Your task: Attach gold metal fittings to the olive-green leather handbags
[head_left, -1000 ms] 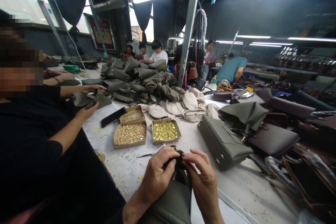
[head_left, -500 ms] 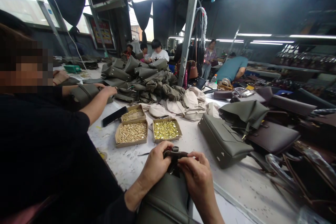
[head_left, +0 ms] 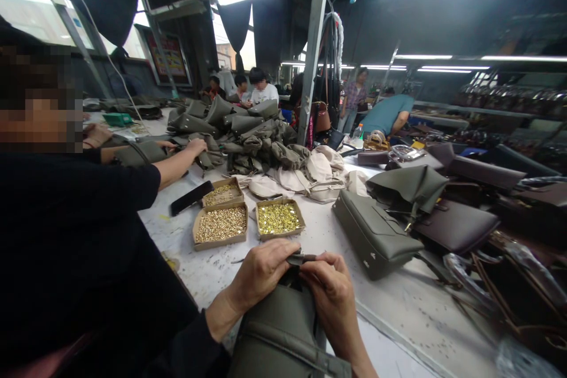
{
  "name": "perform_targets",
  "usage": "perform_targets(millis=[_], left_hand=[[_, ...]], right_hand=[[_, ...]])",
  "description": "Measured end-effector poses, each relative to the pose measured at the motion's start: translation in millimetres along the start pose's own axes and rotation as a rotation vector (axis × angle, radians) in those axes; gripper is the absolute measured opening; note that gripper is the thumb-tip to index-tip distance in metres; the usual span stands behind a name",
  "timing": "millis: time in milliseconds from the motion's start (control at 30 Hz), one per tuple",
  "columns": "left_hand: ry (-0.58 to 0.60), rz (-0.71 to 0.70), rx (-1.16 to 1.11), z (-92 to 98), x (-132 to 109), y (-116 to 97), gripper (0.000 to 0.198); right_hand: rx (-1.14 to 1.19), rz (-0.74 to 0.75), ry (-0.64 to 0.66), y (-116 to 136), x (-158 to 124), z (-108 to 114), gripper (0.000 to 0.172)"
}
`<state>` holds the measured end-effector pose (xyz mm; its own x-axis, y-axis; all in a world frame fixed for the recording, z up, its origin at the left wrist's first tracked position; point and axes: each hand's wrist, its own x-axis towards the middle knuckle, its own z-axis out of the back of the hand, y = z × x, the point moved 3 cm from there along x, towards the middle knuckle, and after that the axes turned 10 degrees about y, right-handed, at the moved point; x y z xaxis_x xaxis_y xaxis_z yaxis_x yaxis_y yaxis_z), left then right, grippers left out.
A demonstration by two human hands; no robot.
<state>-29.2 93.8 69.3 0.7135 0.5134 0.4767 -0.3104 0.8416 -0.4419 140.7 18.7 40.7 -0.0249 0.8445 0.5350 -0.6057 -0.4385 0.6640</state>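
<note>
An olive-grey leather handbag (head_left: 277,331) lies at the bottom centre, its far end towards the table. My left hand (head_left: 263,271) is closed at that far end, its fingers folded over a dark leather strap (head_left: 305,258). From the other side, my right hand (head_left: 332,283) pinches the same strap between thumb and fingers. The hands are close together, and the fingertips partly hide the strap. Just beyond them stand a tray of bright gold metal pieces (head_left: 278,218) and a tray of copper-gold studs (head_left: 220,225).
A smaller tray (head_left: 221,192) and a black phone (head_left: 191,197) lie behind. At right sits another olive handbag (head_left: 376,233) beside dark brown bags (head_left: 456,227). Olive bag pieces (head_left: 248,124) are piled at the back. A co-worker's arm (head_left: 179,162) reaches across from the left.
My left hand's fingers have come forward over the strap, covering more of it. The handbag has shifted slightly, showing more of its lower band. The co-worker's hand has reached further right.
</note>
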Motion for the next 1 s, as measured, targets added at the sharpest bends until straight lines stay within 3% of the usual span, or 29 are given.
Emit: perform_targets(millis=[133, 367, 533, 733, 1000], left_hand=[[0.069, 0.049, -0.080, 1.7, 3.5, 2.1, 0.038], [0.066, 0.516, -0.437, -1.5, 14.3, 6.8, 0.025], [-0.024, 0.712, -0.668, -7.1, 13.0, 12.7, 0.028], [-0.142, 0.782, -0.727, -13.6, 7.5, 11.3, 0.026], [-0.161, 0.780, -0.676, -16.4, 0.9, 4.9, 0.024]], right_hand=[[0.033, -0.011, -0.012, -3.6, -1.9, -0.8, 0.012], [-0.035, 0.063, 0.022, -15.7, -1.4, -0.9, 0.015], [-0.121, 0.134, 0.057, -14.8, -1.4, 3.5, 0.016], [-0.161, 0.027, -0.024, 11.8, 6.7, -0.6, 0.019], [-0.128, 0.093, -0.143, 0.2, -5.9, -12.8, 0.024]])
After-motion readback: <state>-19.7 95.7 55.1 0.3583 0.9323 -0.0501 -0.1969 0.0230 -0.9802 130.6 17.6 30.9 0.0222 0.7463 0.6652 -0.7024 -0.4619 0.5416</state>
